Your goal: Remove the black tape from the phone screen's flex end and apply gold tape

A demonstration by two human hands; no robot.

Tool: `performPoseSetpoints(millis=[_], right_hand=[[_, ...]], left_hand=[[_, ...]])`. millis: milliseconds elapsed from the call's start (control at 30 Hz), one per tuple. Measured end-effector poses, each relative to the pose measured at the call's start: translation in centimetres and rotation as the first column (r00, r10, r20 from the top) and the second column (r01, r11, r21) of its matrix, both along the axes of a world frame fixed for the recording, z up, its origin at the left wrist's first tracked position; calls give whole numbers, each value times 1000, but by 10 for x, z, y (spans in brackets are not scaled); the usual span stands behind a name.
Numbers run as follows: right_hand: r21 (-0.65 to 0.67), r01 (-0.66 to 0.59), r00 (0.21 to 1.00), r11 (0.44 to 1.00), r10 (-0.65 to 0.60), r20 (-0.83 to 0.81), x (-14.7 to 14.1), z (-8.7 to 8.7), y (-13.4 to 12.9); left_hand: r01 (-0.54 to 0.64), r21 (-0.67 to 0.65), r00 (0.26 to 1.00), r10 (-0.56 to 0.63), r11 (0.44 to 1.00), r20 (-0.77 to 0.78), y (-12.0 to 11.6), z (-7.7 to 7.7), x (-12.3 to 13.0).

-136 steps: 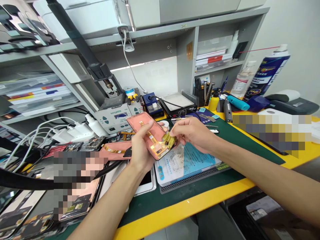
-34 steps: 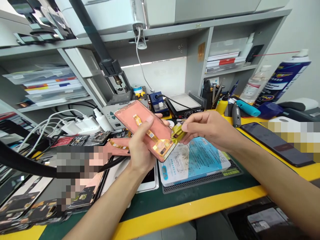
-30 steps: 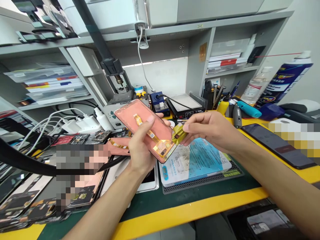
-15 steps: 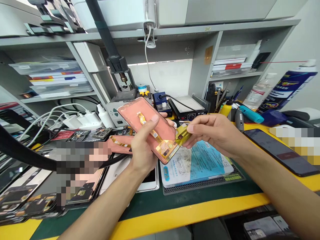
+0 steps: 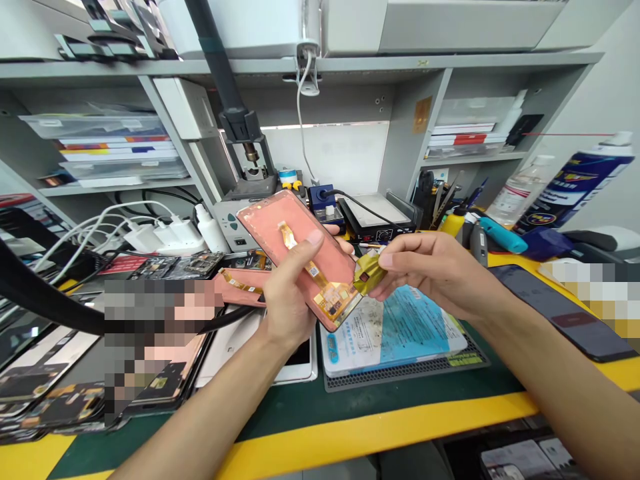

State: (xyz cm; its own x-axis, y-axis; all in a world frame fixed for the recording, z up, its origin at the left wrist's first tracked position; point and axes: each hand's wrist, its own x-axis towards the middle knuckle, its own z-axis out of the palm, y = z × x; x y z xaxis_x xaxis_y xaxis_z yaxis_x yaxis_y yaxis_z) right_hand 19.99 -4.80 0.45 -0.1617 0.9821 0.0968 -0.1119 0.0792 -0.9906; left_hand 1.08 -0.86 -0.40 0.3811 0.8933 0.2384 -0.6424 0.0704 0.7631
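Observation:
My left hand (image 5: 295, 293) is closed around a phone screen (image 5: 265, 217), its copper-pink back facing me and its far end tilted up to the left. The thumb presses on the back, beside an orange flex cable (image 5: 313, 272) that runs down to a chip area near the lower edge. At the lower right corner, a piece of yellow-gold tape (image 5: 369, 272) with a small dark square stands away from the panel. My right hand (image 5: 420, 270) pinches this tape between thumb and forefinger. Whether the tape still sticks to the panel I cannot tell.
Below the hands, a blue-and-white package (image 5: 400, 333) lies on a dark perforated mat (image 5: 415, 371). A second pink panel (image 5: 240, 285) and a white tablet (image 5: 230, 347) are at the left, near stacked screens. A black phone (image 5: 555, 307) lies right. A black hose (image 5: 65, 310) crosses the left.
The view has shifted slightly. The tape in my right hand now faces me more broadly and looks more spread. Both hands keep their hold.

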Motion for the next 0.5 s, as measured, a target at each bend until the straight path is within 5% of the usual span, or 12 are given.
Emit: performPoseSetpoints(millis=[500], right_hand=[[-24, -28, 1000, 999, 28, 10, 2, 0, -1]], left_hand=[[-9, -18, 1000, 9, 1000, 2, -2, 1, -2]])
